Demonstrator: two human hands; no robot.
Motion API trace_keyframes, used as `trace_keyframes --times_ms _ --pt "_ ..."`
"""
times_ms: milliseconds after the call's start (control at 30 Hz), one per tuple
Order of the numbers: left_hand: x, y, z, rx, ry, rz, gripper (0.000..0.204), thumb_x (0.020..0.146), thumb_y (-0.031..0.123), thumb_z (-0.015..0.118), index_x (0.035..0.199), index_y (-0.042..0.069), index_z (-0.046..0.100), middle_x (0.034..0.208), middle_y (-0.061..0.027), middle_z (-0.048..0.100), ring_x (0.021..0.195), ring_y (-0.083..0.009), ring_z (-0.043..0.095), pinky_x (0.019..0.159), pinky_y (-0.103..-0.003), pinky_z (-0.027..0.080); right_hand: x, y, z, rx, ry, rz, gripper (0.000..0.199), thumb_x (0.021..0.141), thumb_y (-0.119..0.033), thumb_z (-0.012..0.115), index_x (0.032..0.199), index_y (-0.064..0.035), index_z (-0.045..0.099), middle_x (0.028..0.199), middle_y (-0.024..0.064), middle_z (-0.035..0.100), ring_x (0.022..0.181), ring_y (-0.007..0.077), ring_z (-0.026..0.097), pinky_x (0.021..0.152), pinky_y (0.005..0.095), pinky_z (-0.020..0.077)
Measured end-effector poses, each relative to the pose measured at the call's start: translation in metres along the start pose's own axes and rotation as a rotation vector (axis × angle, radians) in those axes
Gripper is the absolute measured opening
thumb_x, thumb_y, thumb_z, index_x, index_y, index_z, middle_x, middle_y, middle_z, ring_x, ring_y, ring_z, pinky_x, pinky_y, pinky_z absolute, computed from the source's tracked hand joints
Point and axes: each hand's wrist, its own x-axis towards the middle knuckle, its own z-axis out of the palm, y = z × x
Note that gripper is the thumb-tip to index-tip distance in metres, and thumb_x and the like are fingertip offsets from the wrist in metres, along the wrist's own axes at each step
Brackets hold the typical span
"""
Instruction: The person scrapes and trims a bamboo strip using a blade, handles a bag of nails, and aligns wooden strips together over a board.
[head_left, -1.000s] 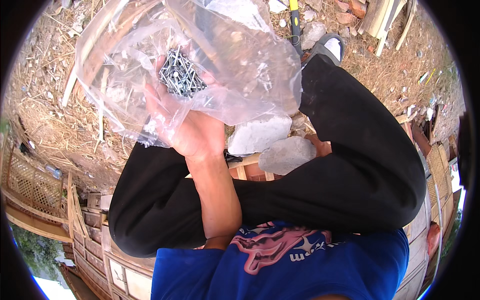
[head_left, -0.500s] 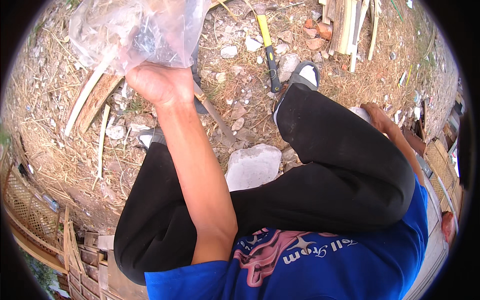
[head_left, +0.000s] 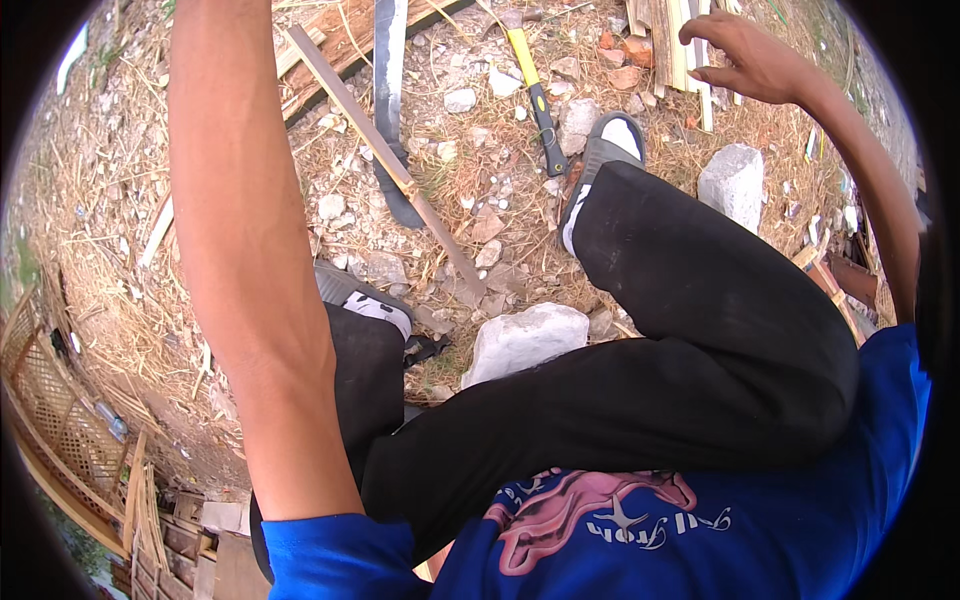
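Observation:
My left arm (head_left: 240, 230) stretches straight up past the top edge of the picture, so my left hand and whatever it holds are out of sight. My right hand (head_left: 745, 55) is raised at the upper right with its fingers apart and nothing in it, next to a bundle of wooden slats (head_left: 675, 35). I sit with black trousers and grey shoes over stony ground. A hammer with a yellow and black handle (head_left: 535, 85) lies near my right shoe (head_left: 600, 150).
A long machete (head_left: 388, 100) and a wooden stick (head_left: 385, 160) lie on the rubble ahead. A pale flat stone (head_left: 525, 340) sits between my legs and a grey block (head_left: 732, 180) at right. Wooden lattice (head_left: 50, 420) stands at lower left.
My left arm has risen out of the top of the frame, taking the clear plastic bag of nails out of sight. My right hand has swung up to the upper right.

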Motion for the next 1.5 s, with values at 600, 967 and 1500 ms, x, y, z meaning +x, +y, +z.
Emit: trace_keyframes --times_ms 600,967,1500 --pt "-0.179 -0.020 0.018 -0.195 0.230 -0.134 0.045 0.099 0.046 0.039 0.112 0.007 0.058 0.092 -0.0064 0.060 0.071 -0.0167 0.055 0.058 -0.026 0.050 -0.119 -0.156 -0.182 -0.099 0.255 0.258 0.030 0.085 -0.031 0.061 0.100 -0.0057 0.061 0.087 0.0202 0.066 0.089 0.0397 0.062 0.078 0.0484 0.0475" --pt "-0.224 0.025 0.238 0.253 -0.135 0.098 0.042 0.101 0.034 0.042 0.131 0.006 0.049 0.123 -0.0080 0.060 0.109 -0.0232 0.058 0.094 -0.040 0.048 -0.209 -0.254 -0.267 0.077 0.439 0.159 0.067 0.084 -0.063 0.059 0.099 0.0020 0.066 0.090 0.0270 0.067 0.085 0.0362 0.065 0.076 0.0457 0.0497" --pt "-0.203 -0.028 0.157 0.200 0.057 -0.053 0.051 0.102 0.044 0.030 0.131 0.005 0.046 0.120 -0.0093 0.058 0.105 -0.0214 0.057 0.093 -0.040 0.045 -0.041 -0.182 -0.157 0.890 0.769 0.175 0.120 0.061 -0.080 0.070 0.138 0.0046 0.034 0.122 0.0326 0.052 0.116 0.0388 0.056 0.096 0.0392 0.0449"
